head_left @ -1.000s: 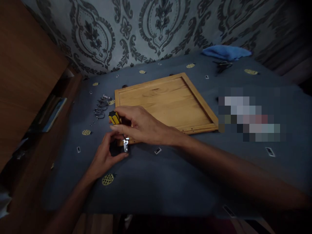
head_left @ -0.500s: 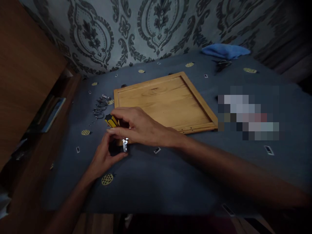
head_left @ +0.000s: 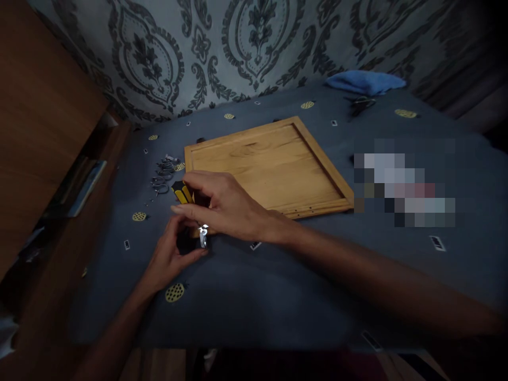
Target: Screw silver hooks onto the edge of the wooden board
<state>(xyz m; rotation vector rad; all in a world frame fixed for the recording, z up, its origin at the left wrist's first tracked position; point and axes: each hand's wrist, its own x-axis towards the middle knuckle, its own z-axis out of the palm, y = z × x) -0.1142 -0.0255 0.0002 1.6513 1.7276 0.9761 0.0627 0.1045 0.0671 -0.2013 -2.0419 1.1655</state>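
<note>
My right hand (head_left: pixel 226 203) is closed around a screwdriver (head_left: pixel 182 193) with a black and yellow handle, the butt end pointing up and left. Its shaft and tip are hidden behind my fingers. Below it, my left hand (head_left: pixel 172 254) grips a shiny metal hinge (head_left: pixel 203 237) between thumb and fingers, at the near left corner of a framed wooden panel (head_left: pixel 273 164). The panel lies flat on the table, with small dark holes along its near edge. My right hand covers part of that corner, so the exact contact between hinge and wood cannot be seen.
Several metal hinges (head_left: pixel 162 174) lie in a pile left of the panel, with tiny screws (head_left: pixel 148 202) beside them. At the back right are a blue cloth (head_left: pixel 365 82) and a dark tool (head_left: pixel 360 104). A blurred-out item (head_left: pixel 405 182) lies right of the panel.
My right hand has shifted slightly at the screwdriver, its thumb a little further left and the handle tilted slightly differently. My left hand and the hinge stay in place.
</note>
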